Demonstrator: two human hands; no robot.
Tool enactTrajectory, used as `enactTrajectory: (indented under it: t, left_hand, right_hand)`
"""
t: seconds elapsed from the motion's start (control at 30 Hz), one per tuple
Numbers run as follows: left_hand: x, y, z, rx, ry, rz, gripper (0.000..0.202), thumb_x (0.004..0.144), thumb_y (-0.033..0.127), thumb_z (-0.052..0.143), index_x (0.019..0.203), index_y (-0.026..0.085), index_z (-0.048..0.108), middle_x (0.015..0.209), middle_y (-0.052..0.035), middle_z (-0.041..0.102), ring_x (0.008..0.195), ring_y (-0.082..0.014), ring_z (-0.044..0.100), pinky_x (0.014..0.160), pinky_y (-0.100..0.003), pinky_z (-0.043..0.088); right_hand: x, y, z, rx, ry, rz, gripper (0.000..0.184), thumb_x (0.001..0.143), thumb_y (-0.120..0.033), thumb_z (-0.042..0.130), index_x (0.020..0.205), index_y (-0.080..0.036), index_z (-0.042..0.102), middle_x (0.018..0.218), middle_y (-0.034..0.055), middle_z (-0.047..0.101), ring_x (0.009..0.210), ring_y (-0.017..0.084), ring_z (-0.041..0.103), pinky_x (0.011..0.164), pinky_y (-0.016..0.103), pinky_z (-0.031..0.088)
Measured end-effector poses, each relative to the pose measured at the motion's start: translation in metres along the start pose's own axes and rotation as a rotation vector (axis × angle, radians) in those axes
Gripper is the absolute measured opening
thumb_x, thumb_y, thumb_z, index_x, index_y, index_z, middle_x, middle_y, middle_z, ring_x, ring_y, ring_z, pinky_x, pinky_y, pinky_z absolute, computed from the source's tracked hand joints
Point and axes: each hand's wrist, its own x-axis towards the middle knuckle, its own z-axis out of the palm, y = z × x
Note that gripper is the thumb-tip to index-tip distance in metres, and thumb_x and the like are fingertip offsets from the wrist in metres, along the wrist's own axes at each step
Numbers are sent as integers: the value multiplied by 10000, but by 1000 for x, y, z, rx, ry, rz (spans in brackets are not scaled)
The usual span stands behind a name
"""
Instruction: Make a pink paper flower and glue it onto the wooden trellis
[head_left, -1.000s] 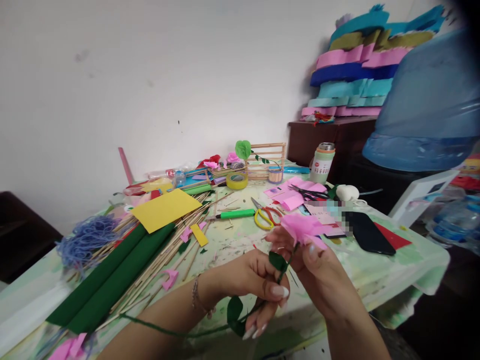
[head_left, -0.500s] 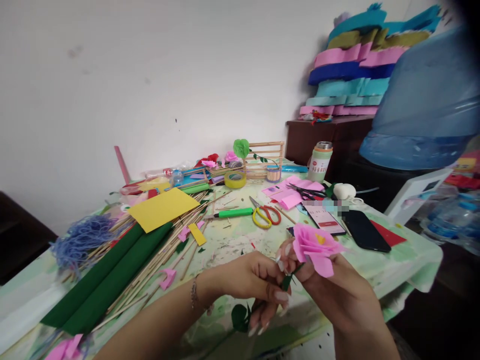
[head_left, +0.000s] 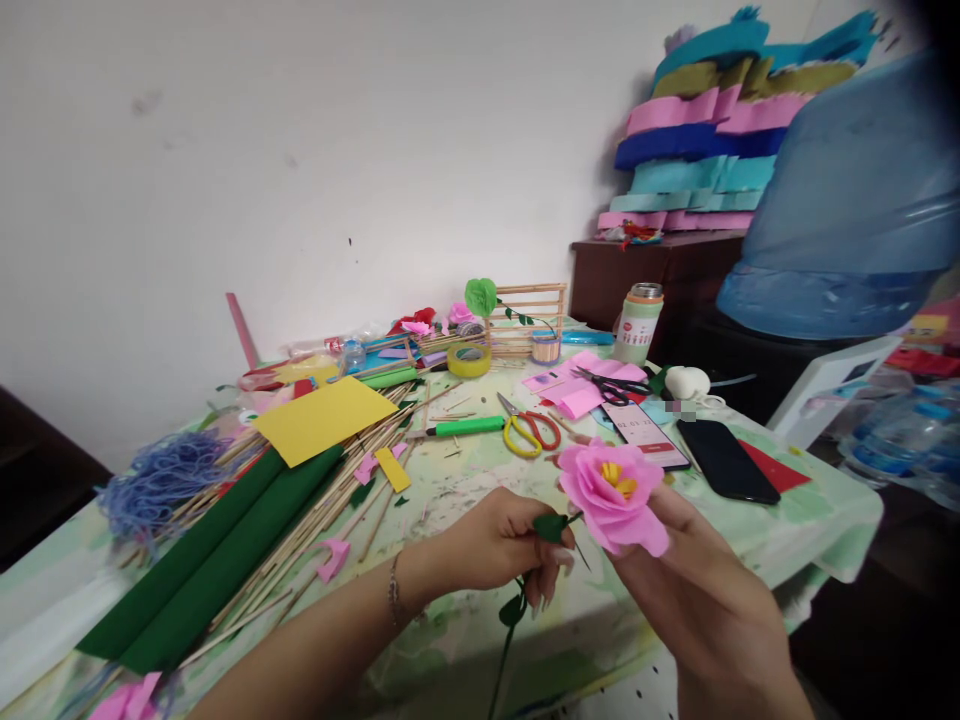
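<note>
Your left hand [head_left: 499,545] is closed in a pinch on the thin green stem [head_left: 504,655], with thumb and fingertips meeting just under a small dark green paper leaf [head_left: 550,527]. The stem runs down from that hand and is cut off at the bottom edge of the view. A second leaf on it sits below your fingers and is too blurred to make out.

Your right hand [head_left: 686,580] cradles the pink paper flower with a yellow centre [head_left: 613,492] from below and behind. The petals hide your fingertips, so you cannot tell whether they grip the bloom or only prop it. The flower sits between your two hands, touching the right one and facing up towards you. The place where it joins the stem is covered by petals and the leaf.

Beyond your left hand lie the yellow-and-red-handled scissors [head_left: 531,430]. Beyond your right hand lie a phone with a lit screen [head_left: 645,435] and a black phone [head_left: 726,461] (a blurred patch sits just past them). Well out to the left of your left forearm, a bundle of thin wooden sticks [head_left: 330,490] is partly buried under long dark green rolls [head_left: 202,560] and a yellow paper sheet [head_left: 322,418]. All of this rests on the paint-smeared table [head_left: 465,480], whose near edge your forearms hide.
</note>
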Motion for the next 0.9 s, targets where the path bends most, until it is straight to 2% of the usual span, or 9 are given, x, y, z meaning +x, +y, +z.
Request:
enactTrajectory:
  t: [0.13,0.23,0.3,0.4,0.47,0.57,0.7,0.8,0.9]
  left_hand:
    - [1,0,-4,103,75,56,568,755,684,594,593,140,581,474,-15,573,414,-101,556,439,-213,493]
    - [1,1,-11,173,168,120,562,774,675,577,599,140,585,491,-27,588,424,-113,566,449,-230,501]
    - [0,1,-18,256,254,199,533,821,621,556,593,141,589,503,-39,602,444,-117,577,478,-237,512]
    - [-4,4,-34,391,402,337,461,881,501,540,596,143,595,523,-49,625,479,-122,601,507,-240,519]
    - [-7,9,-48,452,523,399,397,885,436,561,617,146,601,542,-45,642,503,-127,615,523,-248,527]
    - [-15,20,-74,456,805,457,300,862,401,608,693,154,602,540,-16,640,489,-125,605,530,-258,534]
    - [-24,32,-115,495,1180,560,274,854,430,603,796,162,598,574,6,646,520,-129,623,555,-257,541]
    - [-24,39,-152,721,1401,550,247,882,405,560,826,172,617,636,2,664,613,-131,651,643,-256,533]
    - [-16,46,-192,866,1495,426,245,909,370,507,824,174,627,686,-18,694,661,-137,657,680,-257,507]
  right_hand:
    - [-1,3,-3,-37,164,-120,510,748,-476,706,1222,-291,661,1243,111,661,1135,353,612,866,543,532]
    - [1,9,-14,-112,104,-155,588,778,-427,703,1335,-301,565,1301,114,624,1126,318,615,853,491,536]
    - [1,15,-19,-151,134,-207,560,822,-384,675,1358,-314,531,1281,107,633,1072,276,632,793,428,545]
    - [-1,23,-21,-168,348,-340,220,865,-312,651,1082,-299,683,953,47,698,853,202,638,696,345,514]
    - [-4,29,-20,-183,415,-420,43,866,-285,657,854,-267,694,715,5,632,705,174,593,637,320,480]
    - [-6,40,-23,-265,290,-454,95,859,-245,657,766,-245,679,601,-4,606,613,170,582,577,305,472]
    - [-8,68,-22,-372,24,-337,179,876,-236,614,710,-220,678,551,11,625,548,169,598,531,285,480]
    - [-15,95,-18,-459,-104,-299,328,911,-297,551,604,-201,619,530,9,594,498,141,576,489,249,442]
    - [-20,118,-18,-562,-283,-395,364,933,-351,504,608,-214,592,514,-5,582,457,124,560,438,226,409]
